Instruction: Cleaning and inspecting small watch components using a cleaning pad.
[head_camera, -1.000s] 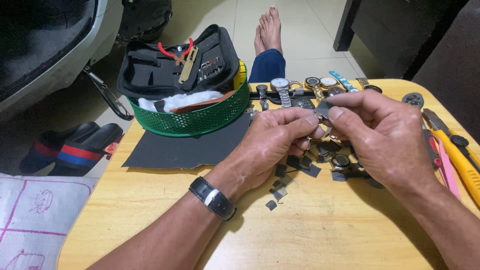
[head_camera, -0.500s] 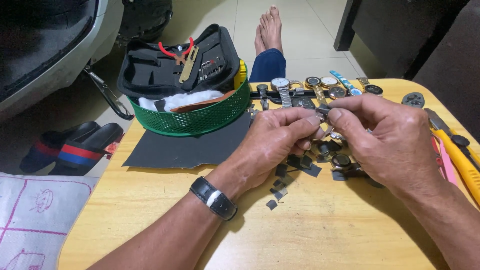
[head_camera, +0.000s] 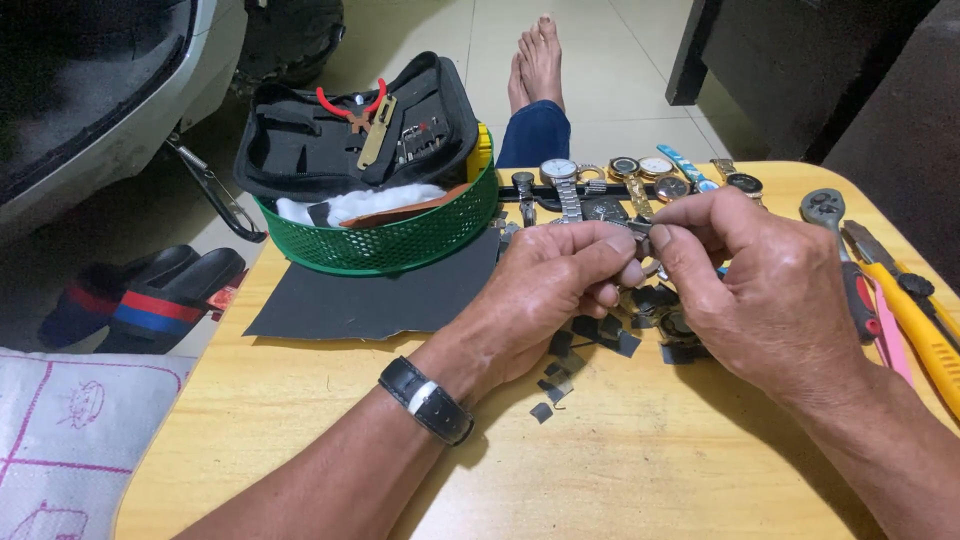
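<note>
Both hands pinch a small silvery metal watch part (head_camera: 640, 228) at the scene's 12 o'clock, above the yellow wooden bench (head_camera: 640, 470): left hand (head_camera: 560, 285) closed on it, right hand (head_camera: 770, 290) gripping its end. Working well here seems to call for steady fingertips held low over the small dark cut scraps (head_camera: 590, 345), so a slip lands on the bench

bare arms, black wristband (head_camera: 427, 400), blue trouser leg (head_camera: 533, 132).

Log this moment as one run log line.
left hand: pinching small metal watch part | right hand: pinching same part | below: dark cut scraps on yellow wooden table
</note>
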